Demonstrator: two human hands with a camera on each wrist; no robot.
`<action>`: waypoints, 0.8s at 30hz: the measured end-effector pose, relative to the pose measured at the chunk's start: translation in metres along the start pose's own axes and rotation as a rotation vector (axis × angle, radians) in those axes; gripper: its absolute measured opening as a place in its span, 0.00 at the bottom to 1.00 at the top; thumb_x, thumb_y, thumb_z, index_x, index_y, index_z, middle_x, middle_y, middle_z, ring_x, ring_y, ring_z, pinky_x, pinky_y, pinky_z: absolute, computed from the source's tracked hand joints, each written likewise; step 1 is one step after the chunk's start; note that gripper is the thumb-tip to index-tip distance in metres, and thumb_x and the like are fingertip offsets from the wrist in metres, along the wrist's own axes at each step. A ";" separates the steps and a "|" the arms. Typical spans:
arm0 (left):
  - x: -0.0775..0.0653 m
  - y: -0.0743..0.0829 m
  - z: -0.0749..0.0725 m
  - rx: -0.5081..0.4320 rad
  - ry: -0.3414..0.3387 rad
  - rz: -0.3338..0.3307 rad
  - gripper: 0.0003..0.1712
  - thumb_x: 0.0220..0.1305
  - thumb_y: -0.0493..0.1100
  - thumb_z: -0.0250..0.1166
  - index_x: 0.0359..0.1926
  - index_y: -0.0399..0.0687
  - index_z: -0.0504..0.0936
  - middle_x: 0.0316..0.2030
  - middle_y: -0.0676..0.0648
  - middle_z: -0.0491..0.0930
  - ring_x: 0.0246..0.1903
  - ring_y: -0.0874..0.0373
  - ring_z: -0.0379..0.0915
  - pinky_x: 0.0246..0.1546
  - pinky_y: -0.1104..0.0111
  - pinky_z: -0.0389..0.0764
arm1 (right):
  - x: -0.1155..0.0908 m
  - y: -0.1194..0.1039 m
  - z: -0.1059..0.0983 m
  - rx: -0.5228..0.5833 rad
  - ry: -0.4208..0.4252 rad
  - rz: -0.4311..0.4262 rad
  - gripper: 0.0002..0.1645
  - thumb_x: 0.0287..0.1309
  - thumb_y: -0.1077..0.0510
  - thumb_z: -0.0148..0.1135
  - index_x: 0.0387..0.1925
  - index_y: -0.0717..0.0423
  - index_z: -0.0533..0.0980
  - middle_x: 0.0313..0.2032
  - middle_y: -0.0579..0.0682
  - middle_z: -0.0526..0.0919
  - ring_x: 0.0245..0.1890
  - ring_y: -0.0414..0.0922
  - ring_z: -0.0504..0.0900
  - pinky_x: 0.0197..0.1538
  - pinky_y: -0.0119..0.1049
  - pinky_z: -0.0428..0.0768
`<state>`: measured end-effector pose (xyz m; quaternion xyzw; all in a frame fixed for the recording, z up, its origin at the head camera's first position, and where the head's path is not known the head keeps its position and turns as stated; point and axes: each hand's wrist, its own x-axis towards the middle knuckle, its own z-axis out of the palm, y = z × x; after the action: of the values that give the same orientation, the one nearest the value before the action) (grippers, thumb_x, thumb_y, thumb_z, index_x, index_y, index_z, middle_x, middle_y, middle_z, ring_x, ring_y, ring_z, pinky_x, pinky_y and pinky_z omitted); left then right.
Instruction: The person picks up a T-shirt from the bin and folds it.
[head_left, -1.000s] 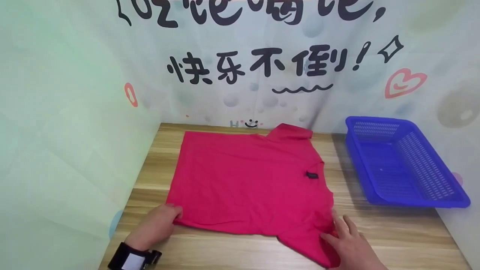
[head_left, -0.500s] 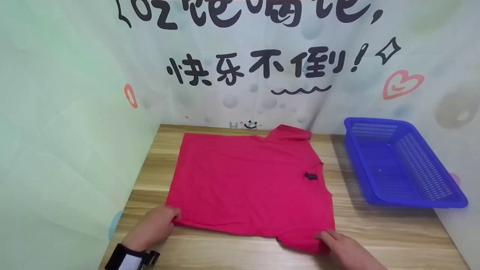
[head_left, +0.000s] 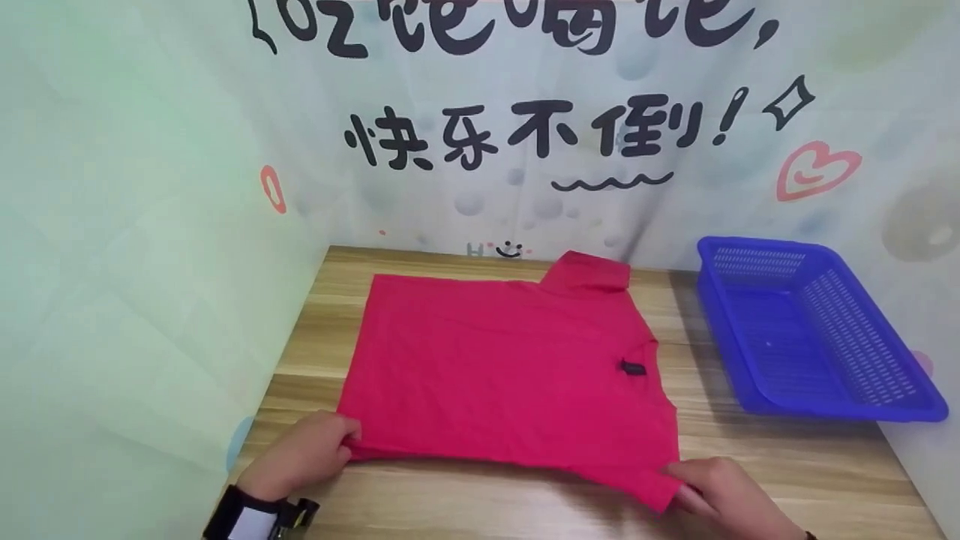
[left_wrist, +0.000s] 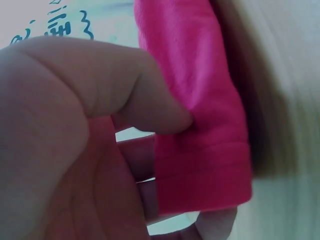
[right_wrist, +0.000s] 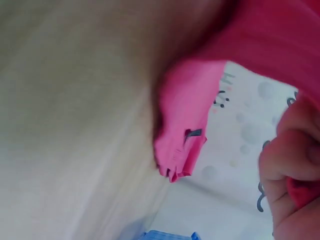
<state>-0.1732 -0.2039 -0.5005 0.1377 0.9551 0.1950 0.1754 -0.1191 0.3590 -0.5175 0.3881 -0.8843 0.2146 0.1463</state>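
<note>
Red shirt [head_left: 510, 367], left hand [head_left: 309, 451] pinching, right hand [head_left: 726, 491] pinching, lettering [head_left: 543, 131] “快乐不倒!”

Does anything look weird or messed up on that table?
I see no spills or rips. Only the red shirt looks lopsided: the left hand and right hand hold its near side up off the table, while nobody holds its far sleeve.
</note>
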 end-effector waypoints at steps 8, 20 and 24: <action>0.023 -0.006 -0.022 -0.046 0.021 0.076 0.10 0.66 0.36 0.54 0.28 0.52 0.74 0.21 0.53 0.69 0.25 0.59 0.66 0.29 0.64 0.71 | 0.036 0.021 -0.014 -0.247 0.107 0.261 0.20 0.49 0.69 0.65 0.43 0.48 0.83 0.21 0.38 0.79 0.19 0.31 0.71 0.22 0.30 0.72; 0.066 -0.019 -0.028 -0.071 0.088 0.109 0.12 0.73 0.43 0.52 0.29 0.48 0.70 0.19 0.50 0.67 0.23 0.58 0.65 0.28 0.66 0.69 | 0.100 0.080 -0.007 -0.295 0.120 0.336 0.06 0.58 0.56 0.69 0.35 0.48 0.78 0.21 0.48 0.82 0.20 0.48 0.80 0.23 0.47 0.75; 0.076 -0.029 -0.029 -0.046 0.094 0.129 0.10 0.75 0.43 0.51 0.33 0.47 0.69 0.20 0.50 0.66 0.23 0.57 0.65 0.29 0.66 0.69 | 0.126 0.099 -0.006 -0.238 0.045 0.359 0.04 0.64 0.53 0.63 0.35 0.47 0.76 0.21 0.46 0.79 0.21 0.45 0.76 0.26 0.44 0.73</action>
<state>-0.2584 -0.2136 -0.5092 0.1856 0.9467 0.2341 0.1204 -0.2753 0.3430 -0.4847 0.1993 -0.9549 0.1398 0.1701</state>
